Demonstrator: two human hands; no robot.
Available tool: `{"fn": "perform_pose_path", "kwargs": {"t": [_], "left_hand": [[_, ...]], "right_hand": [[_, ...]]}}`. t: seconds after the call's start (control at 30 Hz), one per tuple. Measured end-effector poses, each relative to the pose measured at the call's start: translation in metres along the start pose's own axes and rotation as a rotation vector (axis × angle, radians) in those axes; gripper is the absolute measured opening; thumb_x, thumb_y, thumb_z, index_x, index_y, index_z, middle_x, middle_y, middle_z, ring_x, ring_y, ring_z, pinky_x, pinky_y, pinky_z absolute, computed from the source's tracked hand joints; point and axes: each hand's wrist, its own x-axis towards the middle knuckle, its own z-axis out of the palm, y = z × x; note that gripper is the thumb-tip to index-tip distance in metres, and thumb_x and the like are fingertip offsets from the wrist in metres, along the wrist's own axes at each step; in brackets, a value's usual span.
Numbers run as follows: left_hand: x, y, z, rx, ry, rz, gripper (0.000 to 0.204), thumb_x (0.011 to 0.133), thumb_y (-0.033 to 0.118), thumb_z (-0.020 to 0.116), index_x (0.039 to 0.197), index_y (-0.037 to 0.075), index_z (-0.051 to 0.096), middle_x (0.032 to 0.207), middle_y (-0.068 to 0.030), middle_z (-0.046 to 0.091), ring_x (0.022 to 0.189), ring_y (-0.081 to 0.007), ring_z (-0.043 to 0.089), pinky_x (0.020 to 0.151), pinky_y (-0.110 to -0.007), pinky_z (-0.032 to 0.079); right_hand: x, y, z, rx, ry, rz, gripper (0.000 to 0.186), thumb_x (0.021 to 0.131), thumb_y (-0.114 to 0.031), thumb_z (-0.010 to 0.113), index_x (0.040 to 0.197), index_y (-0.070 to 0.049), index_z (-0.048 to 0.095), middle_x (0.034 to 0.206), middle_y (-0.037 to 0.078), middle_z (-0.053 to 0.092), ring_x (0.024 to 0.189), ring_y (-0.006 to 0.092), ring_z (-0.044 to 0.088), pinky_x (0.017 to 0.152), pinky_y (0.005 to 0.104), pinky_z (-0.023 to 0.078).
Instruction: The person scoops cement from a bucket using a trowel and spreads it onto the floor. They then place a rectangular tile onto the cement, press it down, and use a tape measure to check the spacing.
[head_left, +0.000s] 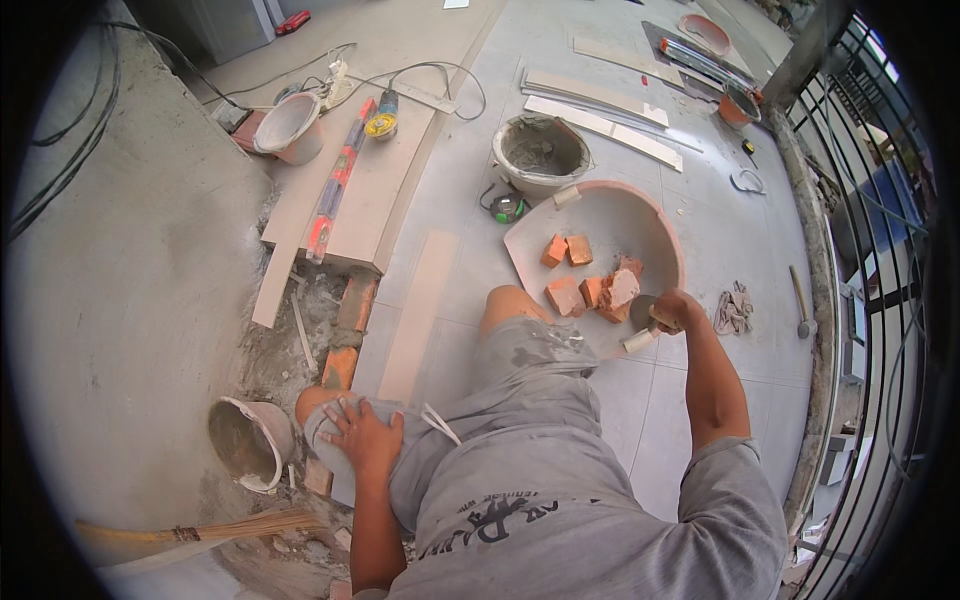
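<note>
My right hand point(677, 311) is closed around the handle of a trowel point(642, 312), whose blade is low at the right side of a wide, shallow tub point(672, 232). Several broken orange bricks point(565, 296) lie inside that tub, close to the blade. A paler, rough chunk point(624, 287) rests among them. On my left knee lies my left hand point(370, 438), fingers spread, holding nothing. Beyond the tub stands a bucket point(541, 160) with grey mortar in it, and a green and black tape measure point(507, 207) lies beside it.
At the left, a red level point(338, 185) and an angle grinder point(383, 116) lie on a tiled step point(372, 225). One bucket point(250, 443) is tipped near a straw broom point(230, 527). A hammer point(803, 305) and a crumpled cloth point(735, 308) lie near the metal railing at right.
</note>
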Motion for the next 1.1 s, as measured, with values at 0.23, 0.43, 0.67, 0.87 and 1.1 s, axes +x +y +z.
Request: {"fn": "perform_pose_path", "kwargs": {"t": [0.23,0.43,0.67,0.87,1.1], "left_hand": [[0.007,-0.027,-0.003,-0.069,-0.053,-0.015,0.079,0.084,0.052,0.063,0.141,0.000,0.050,0.157,-0.0244,0.032,0.151,-0.0443,0.012,0.110,-0.077,0.000],[0.007,-0.007,-0.003,-0.054,-0.021,0.002,0.080,0.085,0.058,0.061,0.140,0.001,0.052,0.159,-0.0209,0.031,0.152,-0.0406,0.010,0.111,-0.076,-0.001],[-0.007,0.002,-0.007,-0.061,0.056,0.001,0.075,0.087,0.056,0.060,0.138,0.002,0.054,0.158,-0.0207,0.032,0.152,-0.0390,0.011,0.110,-0.077,-0.003],[-0.013,-0.008,0.004,-0.086,0.040,-0.046,0.076,0.087,0.056,0.060,0.139,0.001,0.052,0.159,-0.0204,0.032,0.153,-0.0377,0.012,0.111,-0.076,-0.004],[-0.021,-0.008,0.004,-0.122,0.149,-0.046,0.069,0.087,0.049,0.064,0.134,-0.001,0.055,0.154,-0.0228,0.038,0.151,-0.0374,0.016,0.110,-0.077,-0.004]], "right_hand": [[-0.043,-0.002,0.055,0.409,0.581,-0.177,0.027,0.084,-0.002,0.055,0.108,0.008,0.057,0.070,0.015,0.062,0.049,0.0252,0.061,0.042,0.0401,0.050],[0.004,0.046,0.107,0.393,0.991,-0.468,0.022,0.082,-0.005,0.050,0.104,-0.002,0.046,0.068,0.009,0.054,0.044,0.0193,0.051,0.038,0.0359,0.044],[0.005,0.014,0.127,0.640,0.894,-0.618,0.008,0.084,-0.011,0.052,0.087,-0.005,0.047,0.062,0.003,0.048,0.042,0.0123,0.047,0.036,0.0304,0.040],[-0.046,-0.048,0.097,0.750,0.467,-0.421,0.008,0.084,-0.009,0.052,0.088,-0.006,0.047,0.062,0.003,0.048,0.044,0.0131,0.048,0.036,0.0308,0.039],[-0.079,-0.107,0.105,0.976,0.317,-0.442,0.012,0.084,-0.013,0.059,0.089,-0.006,0.050,0.063,0.004,0.050,0.041,0.0138,0.049,0.038,0.0303,0.042]]}}
